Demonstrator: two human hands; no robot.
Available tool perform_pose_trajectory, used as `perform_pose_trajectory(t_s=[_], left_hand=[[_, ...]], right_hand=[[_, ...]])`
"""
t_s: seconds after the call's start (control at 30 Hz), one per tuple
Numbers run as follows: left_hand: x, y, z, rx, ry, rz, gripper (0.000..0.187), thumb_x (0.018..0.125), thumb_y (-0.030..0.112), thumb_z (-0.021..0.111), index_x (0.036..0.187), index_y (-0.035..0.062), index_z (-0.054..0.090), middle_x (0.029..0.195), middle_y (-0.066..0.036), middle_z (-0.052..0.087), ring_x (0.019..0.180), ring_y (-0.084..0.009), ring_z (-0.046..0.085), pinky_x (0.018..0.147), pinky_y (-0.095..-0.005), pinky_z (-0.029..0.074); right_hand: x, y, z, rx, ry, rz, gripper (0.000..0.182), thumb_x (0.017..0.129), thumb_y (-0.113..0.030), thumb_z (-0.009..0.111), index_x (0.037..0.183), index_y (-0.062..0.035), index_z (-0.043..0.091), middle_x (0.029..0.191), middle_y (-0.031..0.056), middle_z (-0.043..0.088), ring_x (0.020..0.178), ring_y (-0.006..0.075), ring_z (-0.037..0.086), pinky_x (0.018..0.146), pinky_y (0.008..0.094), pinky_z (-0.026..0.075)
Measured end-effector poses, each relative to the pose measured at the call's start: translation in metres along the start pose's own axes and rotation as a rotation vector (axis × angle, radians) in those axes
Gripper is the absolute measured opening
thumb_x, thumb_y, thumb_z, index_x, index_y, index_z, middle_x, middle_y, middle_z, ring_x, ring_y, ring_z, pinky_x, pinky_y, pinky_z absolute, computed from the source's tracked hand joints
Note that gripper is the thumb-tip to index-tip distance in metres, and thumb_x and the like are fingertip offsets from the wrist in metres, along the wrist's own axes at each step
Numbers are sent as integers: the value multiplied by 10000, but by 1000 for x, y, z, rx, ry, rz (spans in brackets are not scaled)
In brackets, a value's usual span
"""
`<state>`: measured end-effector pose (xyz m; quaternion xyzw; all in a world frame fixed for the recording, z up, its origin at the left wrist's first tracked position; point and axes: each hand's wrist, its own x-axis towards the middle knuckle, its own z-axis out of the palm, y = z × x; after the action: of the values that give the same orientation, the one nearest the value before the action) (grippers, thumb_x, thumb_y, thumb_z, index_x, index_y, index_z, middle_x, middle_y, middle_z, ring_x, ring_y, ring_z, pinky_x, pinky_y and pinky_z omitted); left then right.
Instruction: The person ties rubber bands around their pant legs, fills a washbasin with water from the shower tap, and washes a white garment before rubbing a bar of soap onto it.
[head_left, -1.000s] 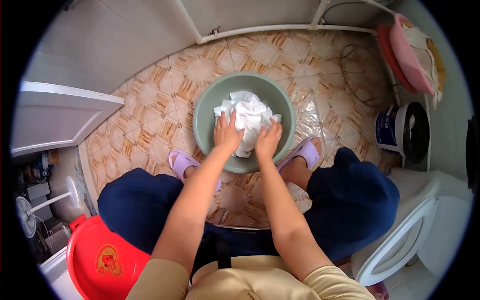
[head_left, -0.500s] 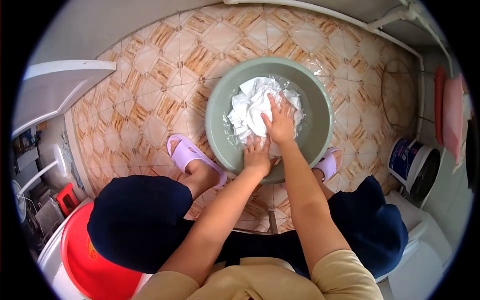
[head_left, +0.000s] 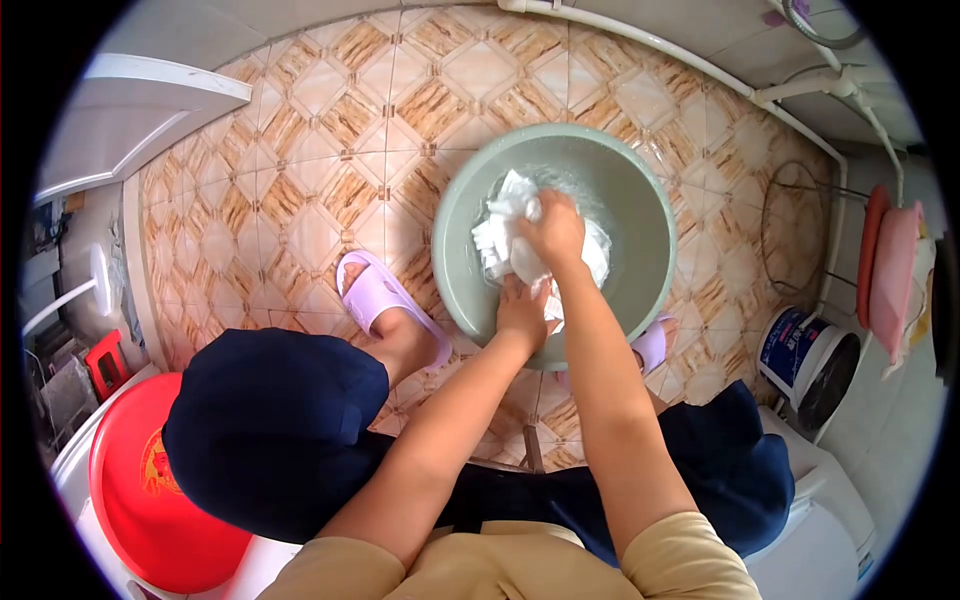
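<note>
A grey-green basin with water stands on the tiled floor between my feet. Inside it lies a wet white cloth. My right hand is closed over the top of the bunched cloth. My left hand grips the cloth's near end at the basin's front rim. Both forearms reach down from the bottom of the view.
My feet wear lilac slippers either side of the basin. A red basin sits at lower left, a white door at upper left. A paint bucket, a pink basin and wall pipes are at right.
My right hand went from flat on the cloth to bunching it up. My left hand stayed at the near rim. The view shifted, and the basin now appears further right.
</note>
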<state>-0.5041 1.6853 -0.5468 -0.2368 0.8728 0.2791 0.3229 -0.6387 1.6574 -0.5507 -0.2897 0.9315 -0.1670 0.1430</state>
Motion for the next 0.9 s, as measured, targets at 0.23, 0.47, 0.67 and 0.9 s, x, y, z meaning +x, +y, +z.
perform_pose_trajectory(t_s=[0.23, 0.47, 0.67, 0.9], left_hand=[[-4, 6, -16, -145, -42, -76, 801, 829, 433, 529, 1431, 67, 147, 1477, -203, 98, 1364, -396, 47, 1113, -442, 116], [14, 6, 11, 24, -50, -104, 742, 861, 389, 453, 1433, 41, 134, 1498, -168, 47, 1377, -361, -9, 1114, -392, 125], [9, 9, -3, 172, 9, -15, 819, 829, 527, 489, 1437, 78, 172, 1500, -164, 54, 1361, -415, -26, 1105, -480, 95], [16, 8, 17, 7, 138, -61, 839, 804, 463, 567, 1448, 139, 137, 1491, -160, 70, 1351, -420, 16, 1111, -465, 90]], right_hand=[[-53, 29, -58, 715, -428, 63, 501, 658, -236, 680, 1145, -192, 570, 1170, 165, 561, 1114, 312, 515, 901, 470, 414], [-68, 19, -5, -265, -101, -76, 372, 754, -432, 634, 1009, -162, 635, 1118, 120, 566, 1059, 268, 524, 852, 566, 357], [1, 33, 2, -138, -297, 151, 428, 827, -439, 541, 1037, -72, 610, 998, 223, 618, 903, 335, 609, 819, 436, 447], [-14, 112, -12, 744, -213, 193, 347, 798, -256, 587, 1093, -75, 609, 1194, 163, 543, 1049, 333, 545, 888, 388, 433]])
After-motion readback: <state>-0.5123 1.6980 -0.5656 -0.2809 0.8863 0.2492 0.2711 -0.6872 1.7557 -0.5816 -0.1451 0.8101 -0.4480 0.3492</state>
